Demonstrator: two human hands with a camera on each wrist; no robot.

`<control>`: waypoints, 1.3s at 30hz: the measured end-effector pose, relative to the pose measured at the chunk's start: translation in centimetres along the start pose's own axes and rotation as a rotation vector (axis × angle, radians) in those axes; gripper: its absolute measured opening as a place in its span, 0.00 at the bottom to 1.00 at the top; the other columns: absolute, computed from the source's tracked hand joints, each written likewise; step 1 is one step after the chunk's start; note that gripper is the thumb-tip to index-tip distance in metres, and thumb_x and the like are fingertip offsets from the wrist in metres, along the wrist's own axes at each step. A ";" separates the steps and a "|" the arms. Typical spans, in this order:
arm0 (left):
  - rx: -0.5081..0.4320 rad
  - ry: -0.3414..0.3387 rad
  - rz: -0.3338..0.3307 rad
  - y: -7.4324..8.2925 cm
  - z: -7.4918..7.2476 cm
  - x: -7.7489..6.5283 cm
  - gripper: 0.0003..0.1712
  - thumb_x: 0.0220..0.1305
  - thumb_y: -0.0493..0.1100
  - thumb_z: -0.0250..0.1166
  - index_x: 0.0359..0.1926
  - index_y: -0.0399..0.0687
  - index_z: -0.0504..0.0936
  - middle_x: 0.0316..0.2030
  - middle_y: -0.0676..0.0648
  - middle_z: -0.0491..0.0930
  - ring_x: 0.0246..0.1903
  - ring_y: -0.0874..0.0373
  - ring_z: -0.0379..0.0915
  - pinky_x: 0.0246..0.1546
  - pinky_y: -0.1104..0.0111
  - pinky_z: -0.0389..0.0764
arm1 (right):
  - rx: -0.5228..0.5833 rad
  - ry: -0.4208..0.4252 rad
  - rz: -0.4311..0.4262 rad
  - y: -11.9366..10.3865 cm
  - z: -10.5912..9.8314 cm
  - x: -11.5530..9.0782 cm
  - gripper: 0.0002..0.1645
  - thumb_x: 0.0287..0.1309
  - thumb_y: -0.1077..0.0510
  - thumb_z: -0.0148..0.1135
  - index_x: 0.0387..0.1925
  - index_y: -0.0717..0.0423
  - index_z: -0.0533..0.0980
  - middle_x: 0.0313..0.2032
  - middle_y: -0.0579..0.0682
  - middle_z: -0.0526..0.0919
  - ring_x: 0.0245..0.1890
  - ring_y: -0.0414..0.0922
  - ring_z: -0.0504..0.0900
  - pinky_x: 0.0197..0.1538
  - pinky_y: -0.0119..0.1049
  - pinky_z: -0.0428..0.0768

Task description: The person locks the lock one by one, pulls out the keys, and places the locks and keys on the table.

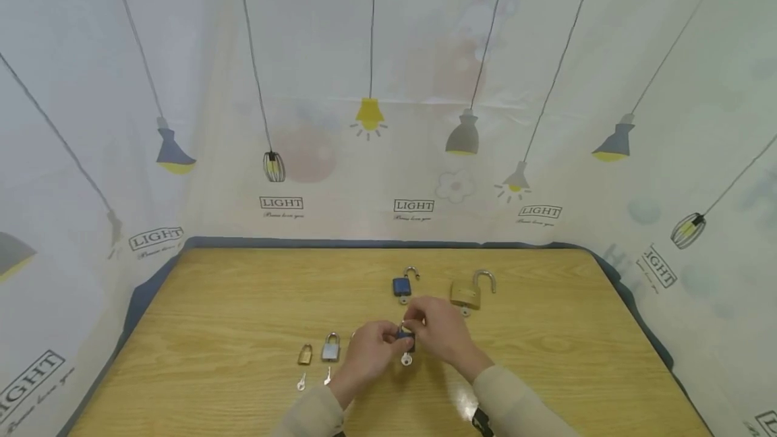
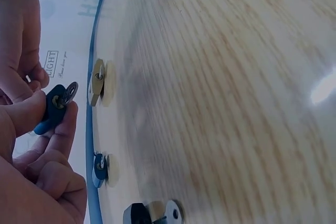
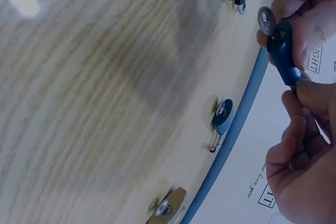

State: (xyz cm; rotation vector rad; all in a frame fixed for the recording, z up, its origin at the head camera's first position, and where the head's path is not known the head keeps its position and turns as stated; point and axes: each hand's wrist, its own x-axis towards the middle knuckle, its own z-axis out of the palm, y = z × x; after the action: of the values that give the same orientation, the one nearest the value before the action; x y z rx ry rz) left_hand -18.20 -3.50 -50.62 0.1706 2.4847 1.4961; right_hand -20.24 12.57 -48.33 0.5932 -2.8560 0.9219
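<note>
My left hand (image 1: pixel 371 355) holds a small blue padlock (image 1: pixel 406 338) by its body, between thumb and fingers. A key (image 1: pixel 407 359) is in the underside of that padlock, its round head sticking out. My right hand (image 1: pixel 444 333) pinches the shackle at the top, as the right wrist view shows, where the blue body (image 3: pixel 283 56) lies between both hands. Fingers cover most of the shackle. Beyond the hands lie another blue padlock (image 1: pixel 401 286) and a larger brass padlock (image 1: pixel 465 295), both with shackles open and keys in them.
Left of my hands are a small brass padlock (image 1: pixel 305 355) and a silver padlock (image 1: pixel 330 349), shackles down, with a loose key (image 1: pixel 301 382) and another key (image 1: pixel 328 375) below them. The wooden table (image 1: pixel 255 288) meets a lamp-print curtain (image 1: pixel 340 214) at the back and sides.
</note>
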 end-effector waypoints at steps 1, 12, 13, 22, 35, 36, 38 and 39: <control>0.000 -0.006 -0.001 0.0 0.0 0.0 0.11 0.57 0.52 0.68 0.31 0.51 0.82 0.30 0.53 0.81 0.31 0.57 0.73 0.30 0.62 0.73 | 0.014 0.001 0.007 0.1 0.1 0.0 0.06 0.55 0.59 0.67 0.26 0.46 0.78 0.25 0.37 0.79 0.24 0.34 0.73 0.28 0.32 0.73; -0.009 -0.022 -0.008 -0.1 -0.1 0.2 0.12 0.58 0.54 0.67 0.32 0.51 0.82 0.30 0.53 0.82 0.32 0.57 0.73 0.31 0.62 0.73 | 0.120 0.007 0.057 0.7 0.2 -0.3 0.02 0.60 0.54 0.63 0.31 0.44 0.79 0.27 0.35 0.79 0.25 0.36 0.72 0.28 0.32 0.73; -0.011 -0.019 -0.004 -0.1 -0.1 0.2 0.12 0.58 0.53 0.67 0.32 0.51 0.82 0.30 0.53 0.82 0.32 0.57 0.73 0.31 0.62 0.74 | 0.127 0.007 0.064 0.8 0.1 -0.4 0.02 0.61 0.54 0.62 0.32 0.44 0.79 0.28 0.35 0.80 0.25 0.36 0.72 0.29 0.32 0.73; -0.012 0.004 0.023 -0.5 -0.6 0.6 0.12 0.58 0.53 0.67 0.36 0.50 0.83 0.32 0.53 0.83 0.34 0.59 0.75 0.36 0.60 0.76 | 0.160 0.054 0.134 1.6 0.4 -1.2 0.03 0.62 0.57 0.60 0.36 0.47 0.80 0.33 0.40 0.82 0.32 0.37 0.75 0.36 0.36 0.75; 0.007 0.036 -0.029 0.1 -2.0 0.8 0.17 0.58 0.55 0.67 0.41 0.49 0.81 0.40 0.47 0.83 0.41 0.53 0.77 0.41 0.55 0.78 | 0.367 -0.047 0.174 1.2 2.6 -3.9 0.05 0.58 0.57 0.64 0.35 0.54 0.80 0.32 0.48 0.83 0.31 0.40 0.77 0.35 0.33 0.77; 0.001 0.035 -0.036 0.1 -2.1 0.9 0.18 0.58 0.55 0.67 0.41 0.48 0.81 0.40 0.46 0.83 0.41 0.52 0.77 0.41 0.55 0.78 | 0.394 -0.041 0.184 1.0 2.7 -4.0 0.05 0.58 0.57 0.64 0.35 0.54 0.80 0.32 0.49 0.83 0.31 0.40 0.78 0.36 0.34 0.77; -0.004 0.036 -0.043 0.1 -2.1 0.9 0.18 0.58 0.55 0.67 0.41 0.48 0.81 0.41 0.46 0.83 0.42 0.52 0.77 0.42 0.54 0.78 | 0.426 -0.024 0.208 0.8 3.0 -4.1 0.07 0.58 0.56 0.64 0.36 0.54 0.81 0.33 0.48 0.84 0.32 0.40 0.78 0.37 0.34 0.77; -0.007 0.034 -0.047 0.0 -2.1 0.9 0.18 0.58 0.56 0.67 0.41 0.48 0.81 0.41 0.46 0.83 0.42 0.52 0.77 0.42 0.54 0.78 | 0.437 -0.013 0.223 0.7 3.1 -4.1 0.07 0.58 0.55 0.64 0.36 0.53 0.81 0.33 0.47 0.84 0.33 0.40 0.79 0.38 0.35 0.77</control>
State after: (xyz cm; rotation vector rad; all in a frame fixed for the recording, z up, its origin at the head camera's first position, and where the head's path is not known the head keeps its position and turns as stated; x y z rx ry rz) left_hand -19.59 -5.09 -49.76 0.0855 2.4914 1.5012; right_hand -16.61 12.65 -51.99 0.3091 -2.7796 1.6046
